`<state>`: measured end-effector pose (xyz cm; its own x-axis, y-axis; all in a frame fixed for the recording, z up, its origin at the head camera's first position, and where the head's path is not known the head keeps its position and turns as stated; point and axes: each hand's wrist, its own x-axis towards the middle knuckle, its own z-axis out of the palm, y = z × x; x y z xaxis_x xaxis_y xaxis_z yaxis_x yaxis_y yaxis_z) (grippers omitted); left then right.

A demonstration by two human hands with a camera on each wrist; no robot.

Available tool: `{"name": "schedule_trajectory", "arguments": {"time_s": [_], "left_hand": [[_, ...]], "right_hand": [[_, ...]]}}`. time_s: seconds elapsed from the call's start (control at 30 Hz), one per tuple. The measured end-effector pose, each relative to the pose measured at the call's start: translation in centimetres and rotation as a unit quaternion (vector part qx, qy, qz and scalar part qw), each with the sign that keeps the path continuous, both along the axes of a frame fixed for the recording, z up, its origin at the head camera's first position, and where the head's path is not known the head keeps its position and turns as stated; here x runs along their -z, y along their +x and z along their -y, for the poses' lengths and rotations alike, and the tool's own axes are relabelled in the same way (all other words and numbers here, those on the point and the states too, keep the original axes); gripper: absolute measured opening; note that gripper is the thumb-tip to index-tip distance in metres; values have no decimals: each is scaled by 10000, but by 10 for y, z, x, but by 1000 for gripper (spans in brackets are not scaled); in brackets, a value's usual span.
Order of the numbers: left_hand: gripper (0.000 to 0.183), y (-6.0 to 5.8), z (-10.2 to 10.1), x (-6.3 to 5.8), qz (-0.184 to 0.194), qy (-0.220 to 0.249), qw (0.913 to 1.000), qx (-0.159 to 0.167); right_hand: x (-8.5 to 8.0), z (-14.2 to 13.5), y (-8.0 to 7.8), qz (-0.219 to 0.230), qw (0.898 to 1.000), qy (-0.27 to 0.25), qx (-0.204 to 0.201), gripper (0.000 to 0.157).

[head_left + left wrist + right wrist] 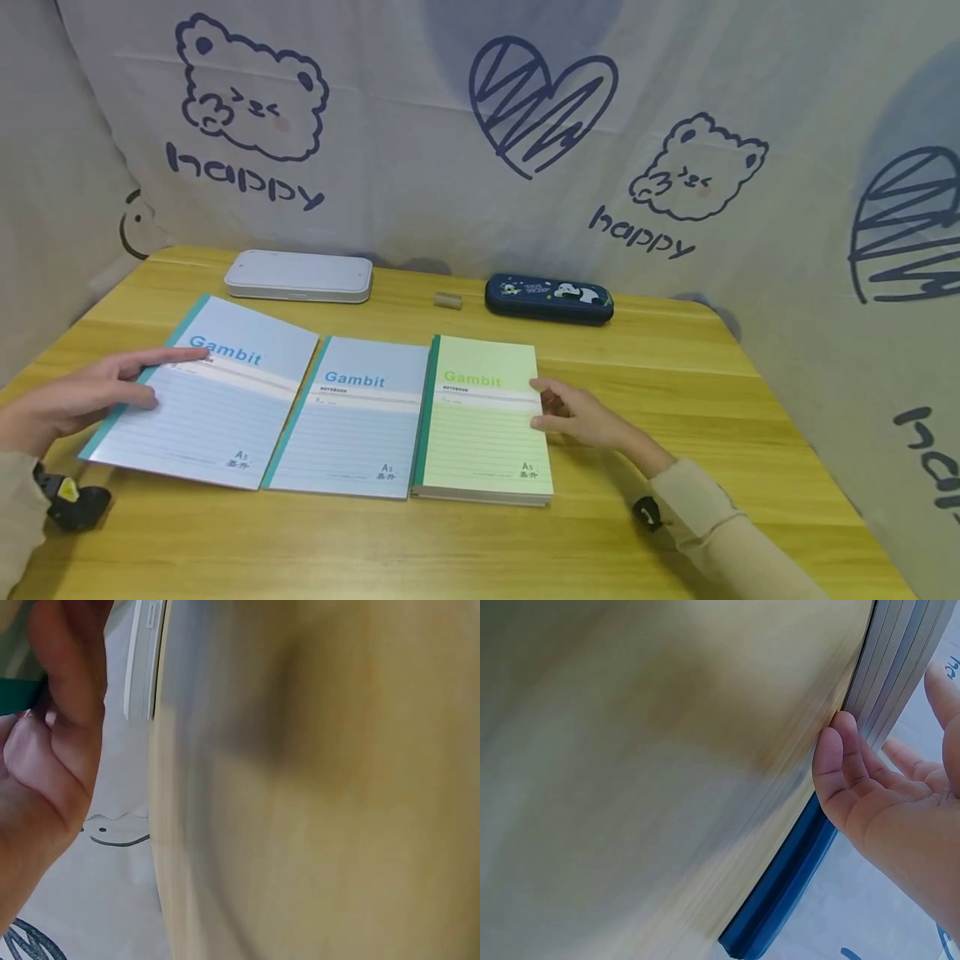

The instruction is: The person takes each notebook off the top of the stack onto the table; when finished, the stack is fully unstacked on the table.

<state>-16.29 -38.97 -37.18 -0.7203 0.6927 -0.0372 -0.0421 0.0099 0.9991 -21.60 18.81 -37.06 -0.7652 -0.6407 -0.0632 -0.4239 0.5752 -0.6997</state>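
A white cloth printed with dark-blue bears, hearts and lettering (420,208) hung beyond both hands, and a yellow wood-grain bench (637,533) spread beneath them.

By the left hand (86,396) lay the white-and-blue paper notebook with a teal spine (202,417), set askew, its spine side seemingly raised. That hand pinched it at the spine, thumb and index finger on the cover and the other fingers tucked below. A matching blue notebook (345,442) lay flat between the hands, just beside the first. Nearer the right hand (581,417) was a thick stack topped by a pale-green notebook with a dark-green spine (480,450); the loosely bent fingers of that hand rested against its right side without closing round it.

The single notebook was probably light and bendy, its smooth cover a little slippery, so the firm bound spine looked the best place for a hold. The stack would likely be heavier and stiffer, its layers apt to slide unless squeezed from both long sides.

Ahead of the left hand stood a white rectangular case (300,275); ahead of the right, a navy panda-print case (551,300). Smallest, a tan block (448,300) lay beyond the hands, between those cases.
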Motion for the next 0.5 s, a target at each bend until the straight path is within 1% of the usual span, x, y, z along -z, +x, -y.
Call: {"name": "schedule_trajectory", "arguments": {"time_s": [0.1, 0.2, 0.33, 0.43, 0.5], "left_hand": [[68, 0, 0, 0, -40, -213, 9998, -35], [67, 0, -2, -1, -156, -675, 9973, -262], [65, 1, -4, 0, -330, -1428, 9865, -728], [64, 0, -5, 1, -382, -1695, 9803, -937], [64, -1, -5, 2, -385, -1778, 9783, -989]], "right_hand": [[0, 0, 0, 11, 10000, -5, 7, 58], [0, 0, 0, -5, 10000, -5, -6, 58], [0, -1, -1, -55, 10000, -8, -32, 57], [1, -2, -1, -100, 9999, 0, -39, 57], [2, -2, -1, -115, 9999, 9, -42, 57]]}}
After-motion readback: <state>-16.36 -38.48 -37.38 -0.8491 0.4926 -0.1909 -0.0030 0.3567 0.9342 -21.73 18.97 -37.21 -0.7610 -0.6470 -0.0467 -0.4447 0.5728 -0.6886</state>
